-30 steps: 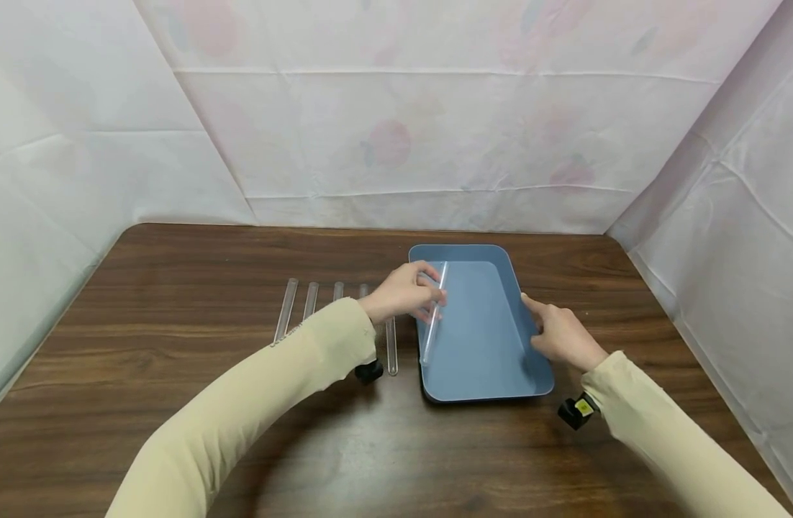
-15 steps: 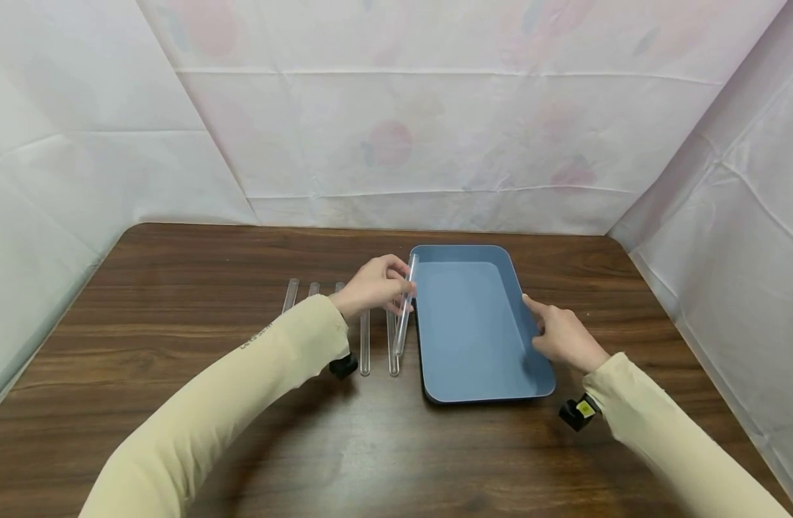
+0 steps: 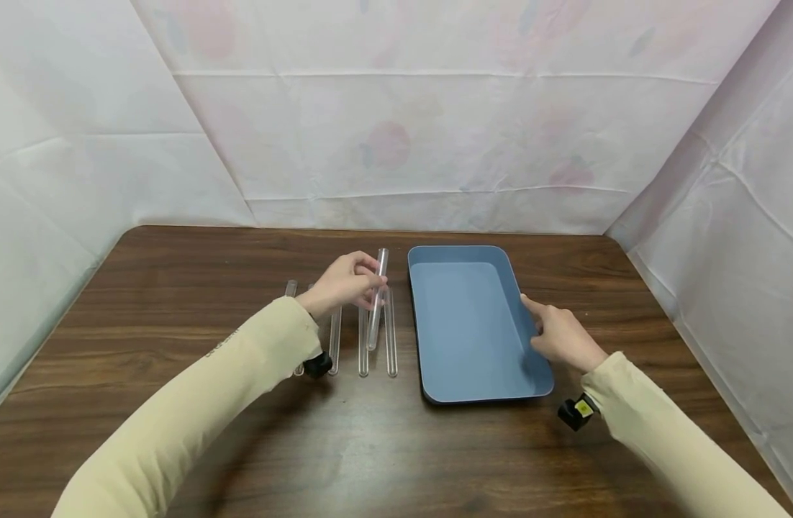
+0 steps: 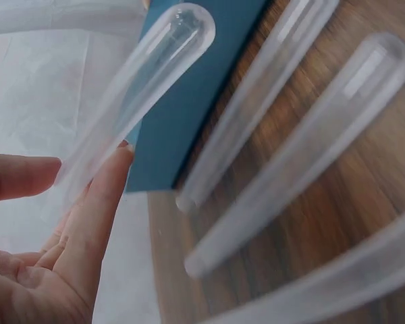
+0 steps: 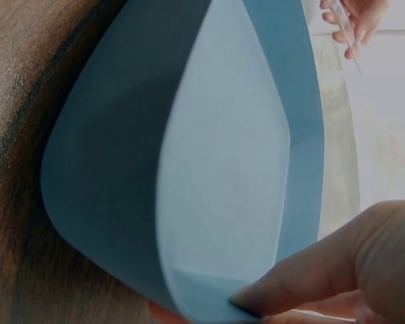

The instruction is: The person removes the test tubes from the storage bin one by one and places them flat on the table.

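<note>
Between thumb and fingers my left hand [image 3: 345, 283] pinches a clear test tube [image 3: 374, 327]. It hangs tilted over the row on the table, rounded end towards me. The left wrist view shows that rounded end of the tube [image 4: 169, 57] pointing away from the fingers. Several more clear test tubes [image 3: 391, 349] lie side by side on the table, some partly hidden by my left hand and sleeve. My right hand [image 3: 565, 334] grips the right wall of a blue tray [image 3: 468, 331]; in the right wrist view the thumb [image 5: 304, 280] lies over the rim. Nothing lies in the tray.
The dark wood table [image 3: 370, 460] carries everything. Pale printed cloth [image 3: 396, 144] hangs behind its far edge and along both sides. A black wrist camera [image 3: 317, 365] sits under my left cuff, another wrist camera [image 3: 574, 414] under the right.
My left hand has carried the test tube leftwards, from over the tray's left side to above the row of tubes. My right hand and the tray have stayed put.
</note>
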Demonstrator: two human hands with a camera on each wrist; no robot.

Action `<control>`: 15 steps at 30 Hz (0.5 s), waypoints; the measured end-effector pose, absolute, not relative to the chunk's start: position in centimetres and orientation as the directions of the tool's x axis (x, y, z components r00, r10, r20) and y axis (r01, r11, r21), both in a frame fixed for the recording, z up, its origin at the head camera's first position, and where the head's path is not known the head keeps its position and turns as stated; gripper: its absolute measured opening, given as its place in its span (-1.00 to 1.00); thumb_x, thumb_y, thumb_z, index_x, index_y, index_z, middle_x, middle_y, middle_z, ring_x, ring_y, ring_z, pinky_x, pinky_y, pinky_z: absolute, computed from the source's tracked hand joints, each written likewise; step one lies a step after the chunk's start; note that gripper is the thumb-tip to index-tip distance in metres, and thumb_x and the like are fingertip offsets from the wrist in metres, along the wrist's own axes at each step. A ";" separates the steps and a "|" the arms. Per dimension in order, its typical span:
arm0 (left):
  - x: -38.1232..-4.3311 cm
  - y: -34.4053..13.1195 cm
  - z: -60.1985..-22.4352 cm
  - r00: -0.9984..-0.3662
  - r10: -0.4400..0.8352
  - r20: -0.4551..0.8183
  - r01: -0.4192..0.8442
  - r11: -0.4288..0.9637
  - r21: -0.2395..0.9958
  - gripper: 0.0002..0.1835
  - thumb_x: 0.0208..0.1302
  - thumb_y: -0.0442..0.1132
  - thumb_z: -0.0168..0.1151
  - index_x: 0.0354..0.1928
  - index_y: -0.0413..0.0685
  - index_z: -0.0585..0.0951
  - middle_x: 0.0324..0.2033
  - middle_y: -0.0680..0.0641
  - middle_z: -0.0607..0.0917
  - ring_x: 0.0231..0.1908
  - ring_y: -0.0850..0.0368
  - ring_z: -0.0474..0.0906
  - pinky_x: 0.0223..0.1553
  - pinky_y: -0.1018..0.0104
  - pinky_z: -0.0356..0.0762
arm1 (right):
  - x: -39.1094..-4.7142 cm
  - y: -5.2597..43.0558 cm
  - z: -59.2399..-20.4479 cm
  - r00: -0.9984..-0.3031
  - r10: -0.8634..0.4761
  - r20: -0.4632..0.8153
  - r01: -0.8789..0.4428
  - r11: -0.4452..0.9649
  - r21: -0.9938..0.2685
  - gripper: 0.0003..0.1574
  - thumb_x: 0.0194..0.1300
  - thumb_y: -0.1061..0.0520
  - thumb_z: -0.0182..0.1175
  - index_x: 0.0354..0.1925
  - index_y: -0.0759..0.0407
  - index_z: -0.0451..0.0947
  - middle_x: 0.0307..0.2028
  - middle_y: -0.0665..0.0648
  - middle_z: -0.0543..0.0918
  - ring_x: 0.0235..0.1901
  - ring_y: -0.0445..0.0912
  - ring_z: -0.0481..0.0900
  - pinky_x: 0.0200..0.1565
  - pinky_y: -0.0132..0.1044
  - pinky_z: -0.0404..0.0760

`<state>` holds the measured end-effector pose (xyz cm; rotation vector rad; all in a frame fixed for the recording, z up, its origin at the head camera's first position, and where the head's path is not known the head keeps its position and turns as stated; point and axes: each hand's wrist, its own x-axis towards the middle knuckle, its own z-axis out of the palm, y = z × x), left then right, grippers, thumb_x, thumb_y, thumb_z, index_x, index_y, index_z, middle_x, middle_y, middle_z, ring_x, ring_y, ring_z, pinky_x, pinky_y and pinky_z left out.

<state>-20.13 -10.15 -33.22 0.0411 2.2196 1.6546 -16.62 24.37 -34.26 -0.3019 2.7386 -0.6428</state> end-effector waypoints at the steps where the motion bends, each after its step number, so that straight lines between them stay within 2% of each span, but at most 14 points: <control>1: -20.0 -10.5 -33.3 -0.931 0.237 -0.277 -0.198 0.309 0.930 -0.61 0.35 -0.32 0.12 0.15 -0.30 0.33 -0.07 -0.32 0.61 -0.36 0.04 0.68 -0.28 0.23 0.73 | -16.6 24.4 -34.3 -0.929 -0.270 -0.251 -0.130 0.877 -0.462 -0.02 0.00 0.50 -0.02 0.42 0.42 -0.02 -0.40 0.29 0.57 -0.75 -0.20 0.15 -0.66 -0.39 0.25; 9: -19.6 -13.2 -33.8 -0.948 0.161 -0.275 -0.214 0.319 0.923 -0.59 0.35 -0.34 0.07 0.17 -0.36 0.31 0.04 -0.37 0.54 -0.40 0.12 0.67 -0.28 0.26 0.73 | -16.6 24.4 -34.2 -0.930 -0.263 -0.256 -0.118 0.874 -0.472 -0.01 -0.01 0.50 -0.02 0.43 0.41 -0.02 -0.28 0.40 0.61 -0.75 -0.20 0.16 -0.66 -0.39 0.27; 15: -19.4 -14.4 -33.7 -0.952 0.151 -0.265 -0.207 0.318 0.925 -0.56 0.35 -0.33 0.05 0.20 -0.40 0.28 0.07 -0.41 0.50 -0.34 0.06 0.70 -0.27 0.26 0.72 | -16.5 24.4 -34.2 -0.930 -0.267 -0.252 -0.125 0.876 -0.466 0.00 -0.05 0.50 -0.04 0.42 0.42 -0.01 -0.50 0.22 0.57 -0.75 -0.22 0.11 -0.67 -0.41 0.21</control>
